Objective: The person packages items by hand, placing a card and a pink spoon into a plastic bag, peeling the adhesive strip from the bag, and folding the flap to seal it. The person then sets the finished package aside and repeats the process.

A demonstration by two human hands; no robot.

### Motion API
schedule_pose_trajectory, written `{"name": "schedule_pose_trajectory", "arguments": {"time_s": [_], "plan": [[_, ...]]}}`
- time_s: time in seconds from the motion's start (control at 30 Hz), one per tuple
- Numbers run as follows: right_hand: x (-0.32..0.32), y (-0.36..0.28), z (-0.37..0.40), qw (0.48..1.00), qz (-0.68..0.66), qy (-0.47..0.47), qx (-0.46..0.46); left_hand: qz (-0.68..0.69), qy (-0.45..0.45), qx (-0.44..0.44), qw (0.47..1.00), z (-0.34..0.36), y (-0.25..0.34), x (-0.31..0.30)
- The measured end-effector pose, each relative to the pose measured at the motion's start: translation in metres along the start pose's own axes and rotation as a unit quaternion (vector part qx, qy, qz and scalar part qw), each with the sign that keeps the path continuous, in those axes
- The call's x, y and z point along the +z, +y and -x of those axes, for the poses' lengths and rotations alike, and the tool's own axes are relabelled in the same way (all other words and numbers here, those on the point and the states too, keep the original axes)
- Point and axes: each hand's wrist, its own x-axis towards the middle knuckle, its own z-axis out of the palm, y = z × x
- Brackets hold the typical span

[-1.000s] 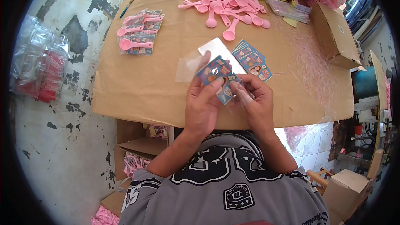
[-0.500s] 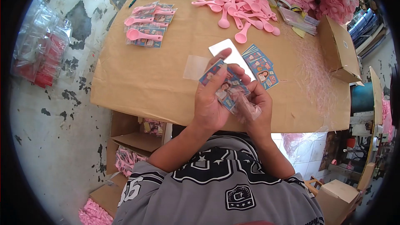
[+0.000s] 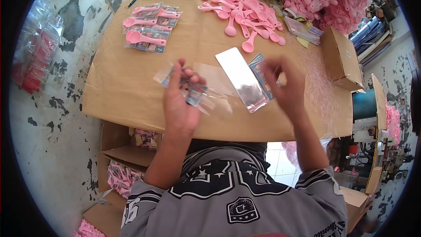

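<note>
Right hand (image 3: 287, 84) moved off bagged card (image 3: 193, 99); left hand (image 3: 180, 101) holding.

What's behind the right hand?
Behind the right hand, blue printed cards stick out next to the silvery sheet on the brown tabletop. The hand hides the rest of them, so their number can't be told.

Left hand (image 3: 180, 107) holding bagged card (image 3: 192, 99), right hand (image 3: 288, 83) hovering by cards (image 3: 257, 63).
Left's fingers are curling round the card, clear bag (image 3: 212, 104) sticking out; right is blurring, thumb and fingers standing apart, contact with cards unclear. Shiny slab (image 3: 240, 77) is lying between hands, just beside cards. Spoons (image 3: 250, 5) are lying heaped at table's (image 3: 127, 87) far side; spoon packs (image 3: 147, 39) are sitting far left, carton (image 3: 342, 59) standing right.
</note>
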Motion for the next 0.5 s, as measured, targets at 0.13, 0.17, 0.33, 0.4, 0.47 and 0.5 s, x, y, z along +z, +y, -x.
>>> {"name": "schedule_pose_trajectory", "arguments": {"time_s": [0.13,0.17,0.33,0.4,0.47,0.5], "plan": [[0.013,0.079,-0.068,0.99,0.127,-0.034,-0.044,-0.019,0.001,0.029,0.999,0.008,0.01,0.002],[0.022,0.089,-0.078,0.984,0.16,-0.034,-0.07,-0.026,0.006,0.027,0.999,0.011,0.008,0.005],[0.058,0.112,-0.108,0.952,0.263,-0.056,-0.148,-0.048,0.006,0.022,0.999,0.022,-0.006,0.011],[0.052,0.11,-0.106,0.948,0.275,-0.046,-0.154,-0.044,0.013,0.043,0.998,0.021,-0.007,0.006],[0.039,0.096,-0.103,0.95,0.263,-0.003,-0.17,-0.04,0.024,0.08,0.996,0.014,-0.003,0.0],[0.027,0.084,-0.096,0.967,0.21,0.013,-0.145,-0.035,0.026,0.104,0.994,0.01,0.0,-0.001]]}}
